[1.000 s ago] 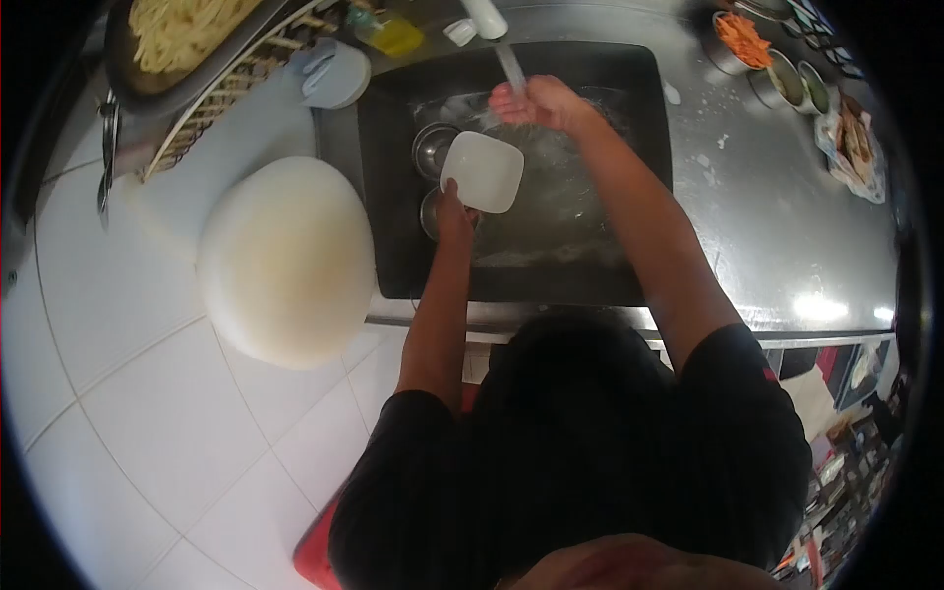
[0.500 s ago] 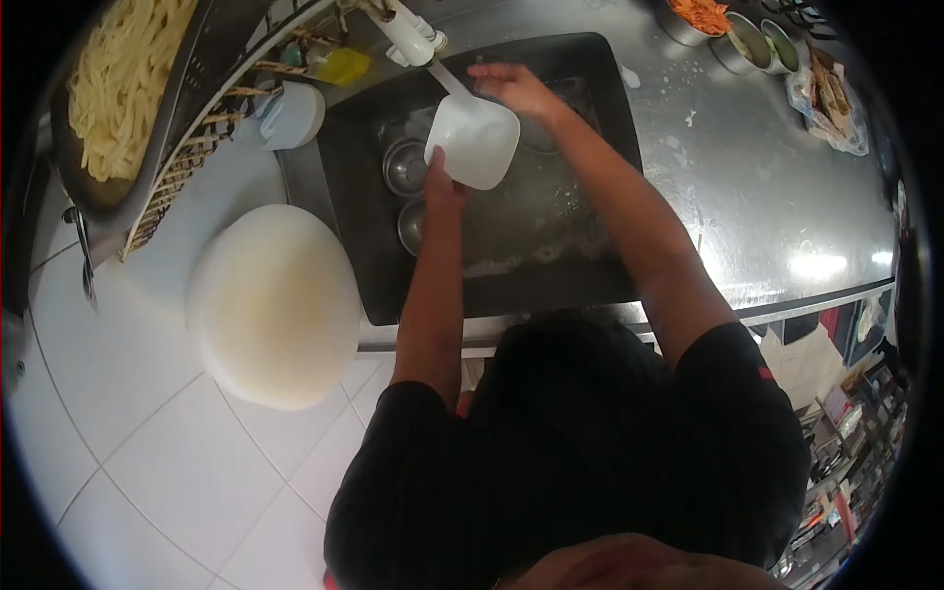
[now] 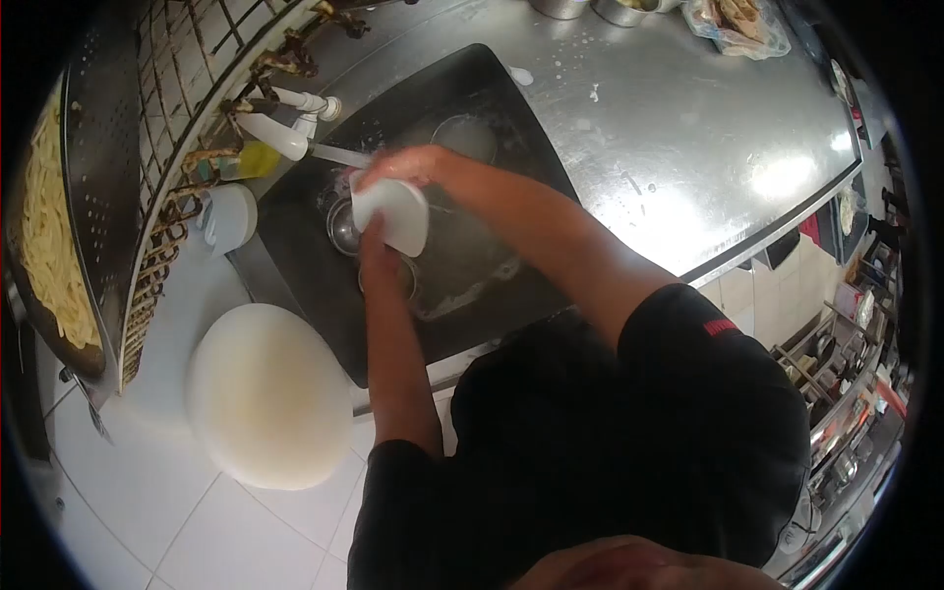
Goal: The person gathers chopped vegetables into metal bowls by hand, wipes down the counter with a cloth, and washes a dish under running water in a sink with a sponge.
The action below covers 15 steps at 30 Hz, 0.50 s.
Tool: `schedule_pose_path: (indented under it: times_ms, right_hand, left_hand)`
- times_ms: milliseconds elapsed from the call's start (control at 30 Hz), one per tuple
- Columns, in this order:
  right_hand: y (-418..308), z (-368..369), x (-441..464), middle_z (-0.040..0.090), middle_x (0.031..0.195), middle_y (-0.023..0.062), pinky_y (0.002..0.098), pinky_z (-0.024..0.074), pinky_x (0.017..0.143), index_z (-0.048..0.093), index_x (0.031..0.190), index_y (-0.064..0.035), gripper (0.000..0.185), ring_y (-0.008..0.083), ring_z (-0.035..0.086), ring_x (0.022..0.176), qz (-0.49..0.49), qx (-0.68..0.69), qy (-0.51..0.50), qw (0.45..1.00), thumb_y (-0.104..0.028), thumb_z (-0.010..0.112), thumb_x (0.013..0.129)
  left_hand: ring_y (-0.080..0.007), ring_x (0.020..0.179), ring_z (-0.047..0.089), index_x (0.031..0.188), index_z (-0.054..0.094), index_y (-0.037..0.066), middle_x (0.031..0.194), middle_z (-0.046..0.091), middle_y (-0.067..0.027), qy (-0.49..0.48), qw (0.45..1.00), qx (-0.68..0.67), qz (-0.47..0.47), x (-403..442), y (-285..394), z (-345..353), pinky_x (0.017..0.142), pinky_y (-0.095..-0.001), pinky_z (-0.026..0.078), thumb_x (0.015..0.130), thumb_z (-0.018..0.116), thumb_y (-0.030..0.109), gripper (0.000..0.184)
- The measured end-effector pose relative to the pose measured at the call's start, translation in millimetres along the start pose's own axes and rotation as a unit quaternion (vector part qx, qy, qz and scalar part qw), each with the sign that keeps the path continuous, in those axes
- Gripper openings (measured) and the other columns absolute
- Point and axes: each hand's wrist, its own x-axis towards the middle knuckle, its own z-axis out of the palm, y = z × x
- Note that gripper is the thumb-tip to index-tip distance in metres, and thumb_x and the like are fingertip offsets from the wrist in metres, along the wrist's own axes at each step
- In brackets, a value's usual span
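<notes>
A white square bowl point(image 3: 401, 214) is tilted over the sink point(image 3: 531, 128), close under the tap point(image 3: 280, 136). Its lower left edge is gripped by my left hand point(image 3: 377, 246). My right hand point(image 3: 408, 165) is bent over the bowl's upper edge, its fingers partly blurred and partly behind the rim. A pale stream of water point(image 3: 339, 155) runs from the tap towards my right hand. Metal bowls point(image 3: 341, 228) sit in the sink, one partly covered by my left wrist. Cloudy water covers the sink bottom, with a round vessel point(image 3: 464, 138) near the far side.
A steel counter point(image 3: 639, 147) extends right of the sink, with metal containers point(image 3: 624, 10) and a plastic bag point(image 3: 737, 25) at its far edge. To the left are a large white rounded object point(image 3: 270, 393), a white container point(image 3: 231, 216), a rusty rack point(image 3: 162, 256) and noodles point(image 3: 54, 236).
My right hand has come from beside the water stream onto the bowl's upper edge. The bowl is now tilted more steeply. The whole view has turned and shifted.
</notes>
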Motion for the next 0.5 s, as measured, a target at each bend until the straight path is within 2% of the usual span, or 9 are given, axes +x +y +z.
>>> schedule_pose_path:
  times_ms: [33, 100, 133, 200, 300, 400, 433, 467, 500]
  right_hand:
    - [9, -6, -6, 0.060, 0.112, 0.0127, 0.0357, 0.0490, 0.087, 0.055, 0.125, -0.0025, 0.051, 0.0232, 0.059, 0.102, 0.046, -0.047, -0.008, 0.998, -0.021, 0.068, 0.079]
    - [46, -13, -18, 0.063, 0.104, 0.0102, 0.0362, 0.0525, 0.074, 0.060, 0.113, 0.0008, 0.040, 0.0199, 0.062, 0.092, -0.014, -0.134, 0.141, 0.981, -0.019, 0.063, 0.078]
    - [72, -21, -23, 0.062, 0.108, 0.0115, 0.0369, 0.0517, 0.078, 0.057, 0.118, -0.0006, 0.042, 0.0222, 0.062, 0.096, -0.021, -0.067, 0.155, 0.985, -0.014, 0.060, 0.079]
    - [109, -38, -28, 0.059, 0.117, 0.0139, 0.0384, 0.0502, 0.086, 0.051, 0.130, -0.0036, 0.050, 0.0268, 0.060, 0.104, -0.039, 0.065, 0.183, 0.980, -0.005, 0.055, 0.080]
    - [97, -10, -60, 0.057, 0.122, 0.0152, 0.0374, 0.0470, 0.093, 0.049, 0.133, -0.0034, 0.048, 0.0257, 0.057, 0.111, -0.113, 0.240, 0.236, 0.935, -0.009, 0.056, 0.086]
    - [57, 11, -105, 0.053, 0.131, 0.0162, 0.0384, 0.0392, 0.103, 0.048, 0.136, -0.0055, 0.049, 0.0255, 0.050, 0.123, -0.227, 0.145, 0.244, 0.932, -0.020, 0.059, 0.091]
    - [41, 4, -134, 0.051, 0.134, 0.0156, 0.0386, 0.0356, 0.106, 0.047, 0.137, -0.0066, 0.053, 0.0250, 0.046, 0.127, -0.247, 0.017, 0.316, 0.916, -0.026, 0.062, 0.090]
    - [35, -6, -169, 0.049, 0.137, 0.0150, 0.0389, 0.0320, 0.109, 0.046, 0.138, -0.0076, 0.059, 0.0244, 0.042, 0.131, -0.258, -0.111, 0.380, 0.881, -0.033, 0.065, 0.089]
    - [40, -31, -195, 0.047, 0.140, 0.0147, 0.0400, 0.0316, 0.109, 0.048, 0.136, -0.0084, 0.057, 0.0255, 0.040, 0.133, -0.301, -0.259, 0.492, 0.775, -0.032, 0.065, 0.088]
  left_hand:
    - [-0.0265, 0.101, 0.060, 0.127, 0.050, 0.000, 0.115, 0.059, -0.0133, 0.027, 1.000, -0.006, -0.009, 6, 2, -4, 0.083, -0.0378, 0.050, 0.088, 0.060, 0.017, 0.043]
    - [-0.0253, 0.098, 0.061, 0.125, 0.052, 0.000, 0.114, 0.060, -0.0133, 0.063, 0.990, 0.124, 0.016, 4, 13, 3, 0.083, -0.0363, 0.051, 0.087, 0.062, 0.016, 0.042]
    - [-0.0247, 0.097, 0.062, 0.124, 0.053, -0.001, 0.113, 0.061, -0.0133, 0.080, 0.978, 0.189, 0.027, 3, 16, 8, 0.082, -0.0355, 0.051, 0.087, 0.063, 0.016, 0.042]
    - [-0.0248, 0.095, 0.062, 0.121, 0.055, -0.001, 0.110, 0.062, -0.0122, 0.001, 0.960, 0.264, 0.091, 15, 17, 20, 0.081, -0.0366, 0.051, 0.086, 0.064, 0.017, 0.040]
    - [-0.0231, 0.093, 0.062, 0.120, 0.057, 0.000, 0.106, 0.064, -0.0114, -0.012, 0.931, 0.345, 0.121, 17, 29, 50, 0.078, -0.0363, 0.052, 0.086, 0.065, 0.016, 0.038]
    - [-0.0226, 0.092, 0.063, 0.119, 0.056, 0.000, 0.105, 0.064, -0.0118, -0.033, 0.955, 0.285, 0.069, 23, 34, 69, 0.077, -0.0364, 0.052, 0.085, 0.066, 0.014, 0.038]
    - [-0.0227, 0.091, 0.063, 0.118, 0.056, 0.000, 0.105, 0.064, -0.0121, -0.047, 0.968, 0.243, 0.042, 24, 32, 71, 0.077, -0.0367, 0.052, 0.084, 0.067, 0.014, 0.038]
    - [-0.0240, 0.093, 0.063, 0.119, 0.055, 0.000, 0.107, 0.063, -0.0135, -0.046, 0.963, 0.264, 0.035, 13, 37, 83, 0.077, -0.0372, 0.053, 0.084, 0.067, 0.015, 0.040]
    - [-0.0245, 0.093, 0.063, 0.120, 0.054, -0.001, 0.107, 0.063, -0.0139, -0.038, 0.966, 0.255, 0.038, 9, 36, 88, 0.077, -0.0373, 0.053, 0.084, 0.067, 0.016, 0.041]
